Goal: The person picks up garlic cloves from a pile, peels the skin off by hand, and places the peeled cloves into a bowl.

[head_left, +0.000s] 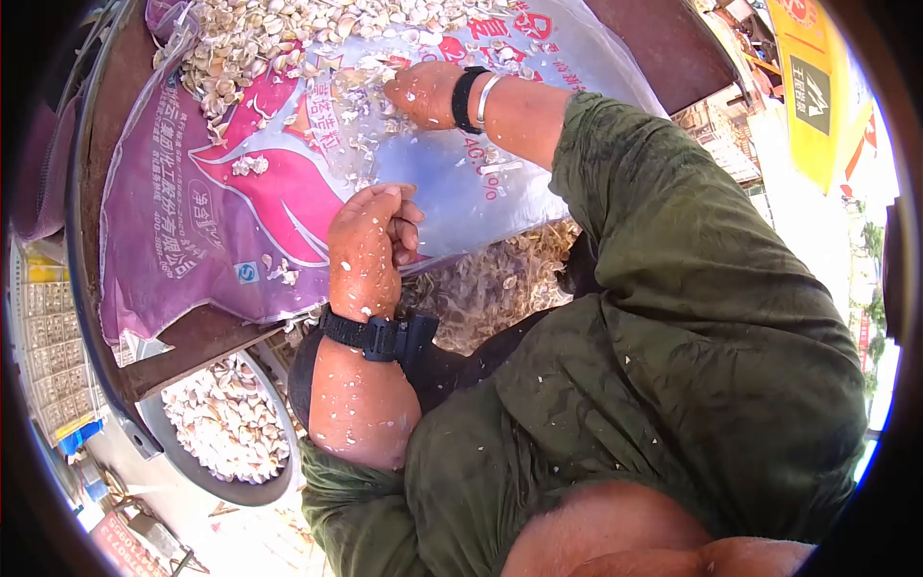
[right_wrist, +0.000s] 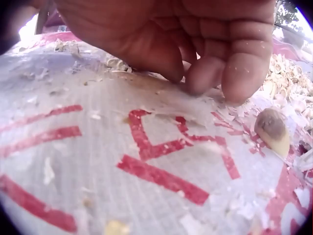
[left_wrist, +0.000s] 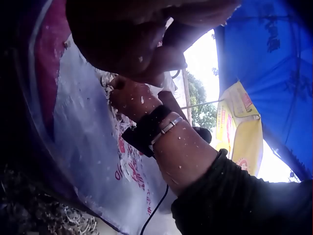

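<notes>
A printed plastic sack (head_left: 433,178) is spread out, with a heap of small pale pieces (head_left: 240,48), like cloves or shells, on its far part. My right hand (head_left: 423,94) is over scattered pieces and papery flakes; in the right wrist view the bent fingertips of that hand (right_wrist: 195,54) touch the sack (right_wrist: 98,147), and what lies between them is hidden. A brown-spotted piece (right_wrist: 273,131) rests beside them. Nearer my body, my left hand (head_left: 370,236) hangs over the sack's near edge, fingers loosely curled, nothing visibly held. It looks dark in the left wrist view.
A grey basin (head_left: 279,490) full of pale pieces (head_left: 226,418) stands below the table's brown edge (head_left: 192,346) at lower left. Brownish peelings (head_left: 490,288) lie between the sack and my body. Yellow banners (head_left: 812,77) hang at upper right; a blue canopy (left_wrist: 269,73) is behind.
</notes>
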`<move>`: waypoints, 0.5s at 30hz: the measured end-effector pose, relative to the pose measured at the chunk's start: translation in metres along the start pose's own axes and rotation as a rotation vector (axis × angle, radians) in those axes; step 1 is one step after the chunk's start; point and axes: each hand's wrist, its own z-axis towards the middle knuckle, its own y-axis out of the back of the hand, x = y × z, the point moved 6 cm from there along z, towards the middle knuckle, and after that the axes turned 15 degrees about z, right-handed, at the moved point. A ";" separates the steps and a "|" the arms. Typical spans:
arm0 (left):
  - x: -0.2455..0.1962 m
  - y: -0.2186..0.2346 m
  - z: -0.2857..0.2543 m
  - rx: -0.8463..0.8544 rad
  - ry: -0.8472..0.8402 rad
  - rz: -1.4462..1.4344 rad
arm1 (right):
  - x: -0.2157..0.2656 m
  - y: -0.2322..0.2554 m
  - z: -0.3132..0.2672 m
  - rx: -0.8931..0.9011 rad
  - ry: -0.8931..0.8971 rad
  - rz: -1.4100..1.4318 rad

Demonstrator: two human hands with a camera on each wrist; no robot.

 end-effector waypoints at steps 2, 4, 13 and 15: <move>0.001 0.001 0.000 0.012 0.002 -0.016 | -0.011 0.005 -0.003 -0.074 -0.070 0.104; 0.006 0.000 -0.001 0.030 0.004 -0.035 | -0.026 0.005 -0.015 -0.188 -0.131 0.347; 0.014 -0.014 -0.004 -0.036 0.236 -0.454 | 0.061 0.026 -0.073 0.081 -0.077 1.174; 0.019 -0.007 0.001 -0.019 0.224 -0.366 | 0.030 0.028 -0.045 -0.231 0.007 0.715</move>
